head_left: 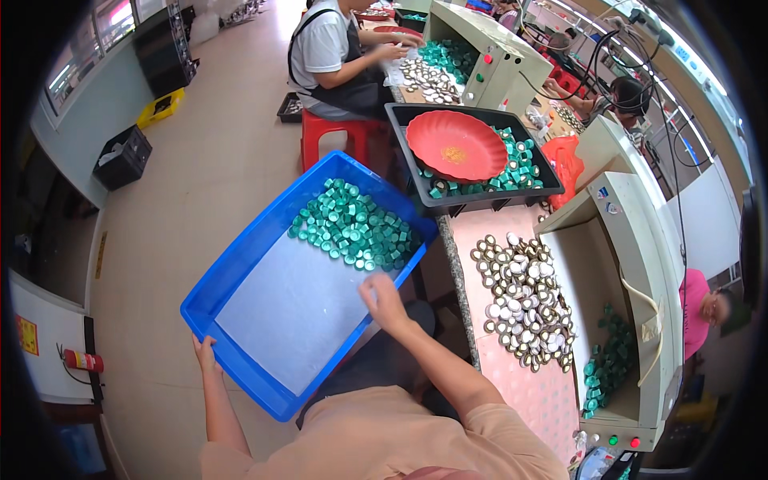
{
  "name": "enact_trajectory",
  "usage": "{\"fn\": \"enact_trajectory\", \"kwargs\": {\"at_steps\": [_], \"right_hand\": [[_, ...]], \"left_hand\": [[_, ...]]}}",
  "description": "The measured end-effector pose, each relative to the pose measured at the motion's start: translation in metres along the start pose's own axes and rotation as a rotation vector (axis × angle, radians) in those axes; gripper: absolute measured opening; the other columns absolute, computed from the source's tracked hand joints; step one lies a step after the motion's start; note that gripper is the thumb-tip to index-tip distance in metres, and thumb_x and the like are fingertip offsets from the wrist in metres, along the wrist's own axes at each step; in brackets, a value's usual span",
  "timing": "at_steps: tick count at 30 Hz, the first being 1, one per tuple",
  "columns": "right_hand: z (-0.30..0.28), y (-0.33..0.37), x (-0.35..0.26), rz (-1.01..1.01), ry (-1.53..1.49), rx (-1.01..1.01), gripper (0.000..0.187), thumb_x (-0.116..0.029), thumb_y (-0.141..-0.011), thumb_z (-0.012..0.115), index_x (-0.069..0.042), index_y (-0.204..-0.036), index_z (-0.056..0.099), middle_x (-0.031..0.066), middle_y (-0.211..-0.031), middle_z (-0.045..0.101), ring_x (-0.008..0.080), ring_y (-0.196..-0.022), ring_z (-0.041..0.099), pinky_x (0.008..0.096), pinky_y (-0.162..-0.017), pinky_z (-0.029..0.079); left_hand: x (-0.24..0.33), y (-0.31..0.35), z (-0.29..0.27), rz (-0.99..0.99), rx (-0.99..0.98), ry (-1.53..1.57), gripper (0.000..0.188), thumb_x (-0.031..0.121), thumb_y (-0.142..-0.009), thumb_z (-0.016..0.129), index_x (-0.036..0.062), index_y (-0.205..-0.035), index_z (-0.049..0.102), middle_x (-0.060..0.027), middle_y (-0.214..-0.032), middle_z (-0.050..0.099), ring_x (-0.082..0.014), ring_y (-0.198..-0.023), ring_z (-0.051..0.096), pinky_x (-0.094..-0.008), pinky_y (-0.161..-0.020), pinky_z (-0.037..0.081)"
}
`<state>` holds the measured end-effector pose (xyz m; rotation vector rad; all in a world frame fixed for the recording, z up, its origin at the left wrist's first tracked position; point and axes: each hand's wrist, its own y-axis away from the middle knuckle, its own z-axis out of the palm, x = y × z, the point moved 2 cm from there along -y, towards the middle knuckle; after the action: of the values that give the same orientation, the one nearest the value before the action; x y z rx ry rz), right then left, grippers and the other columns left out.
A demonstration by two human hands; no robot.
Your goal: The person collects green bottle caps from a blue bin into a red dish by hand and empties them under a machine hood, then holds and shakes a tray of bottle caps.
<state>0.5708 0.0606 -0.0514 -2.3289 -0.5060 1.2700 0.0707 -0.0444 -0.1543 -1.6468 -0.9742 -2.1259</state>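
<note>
A blue plastic tray [240, 276] is tilted across my lap. Small green caps [352, 228] are heaped at its far end, and a pale sheet [292, 312] lines its bare bottom. My left hand [206, 352] grips the tray's near left corner, with the thumb over the rim. Above the tray's right side, close to the near edge of the heap, my right hand [382, 300] is closed with its fingers curled down. Whatever it may hold is hidden.
Right of me, a worktable [520, 400] bears many round white-and-gold discs [528, 304] beside an open-fronted machine [640, 280] with green caps inside. Beyond stands a black crate [416, 180] with a red scalloped dish [456, 146]. A co-worker [332, 56] sits on a red stool [344, 140].
</note>
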Motion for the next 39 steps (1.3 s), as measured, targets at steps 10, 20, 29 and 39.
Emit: {"fn": "enact_trajectory", "kwargs": {"at_steps": [10,20,29,39], "right_hand": [[-0.212,-0.206,0.082,0.494,0.468,0.699,0.07,-0.028,-0.081,0.074,0.004,-0.135,0.042,0.0278,-0.13,0.052,0.0407,-0.126,0.047,0.045,-0.108,0.038],[-0.244,-0.236,0.124,0.742,0.53,0.368,0.089,-0.019,-0.082,0.067,0.002,-0.152,0.017,0.0367,-0.129,0.055,0.0469,-0.118,0.058,0.0461,-0.103,0.046],[-0.221,-0.206,0.021,0.624,-0.371,0.29,0.055,-0.013,-0.091,0.056,0.001,-0.142,0.04,0.0095,-0.099,0.065,0.0167,-0.076,0.068,0.0342,-0.069,0.061],[0.044,-0.044,-0.018,1.136,-0.831,-0.448,0.064,-0.011,-0.09,0.057,-0.003,-0.149,0.034,0.0163,-0.108,0.063,0.0251,-0.076,0.069,0.0389,-0.074,0.063]], "left_hand": [[0.024,0.011,0.018,0.243,0.206,-0.494,0.076,0.009,-0.094,0.053,0.0099,-0.159,0.014,-0.018,-0.162,0.021,-0.0334,-0.145,0.031,-0.042,-0.116,0.031],[0.059,0.062,0.109,0.843,0.187,-0.987,0.078,0.003,-0.08,0.065,0.0105,-0.152,0.035,-0.0204,-0.155,0.032,-0.0422,-0.143,0.03,-0.0525,-0.116,0.025],[0.088,0.082,0.206,0.42,-0.494,-0.253,0.072,0.025,-0.1,0.058,0.0125,-0.159,0.018,-0.0161,-0.163,0.015,-0.035,-0.148,0.025,-0.0495,-0.112,0.037],[0.136,0.063,0.235,-0.28,-0.687,0.361,0.073,0.068,-0.096,0.043,0.0161,-0.148,0.043,-0.0122,-0.146,0.05,-0.0302,-0.136,0.046,-0.057,-0.109,0.038]]}}
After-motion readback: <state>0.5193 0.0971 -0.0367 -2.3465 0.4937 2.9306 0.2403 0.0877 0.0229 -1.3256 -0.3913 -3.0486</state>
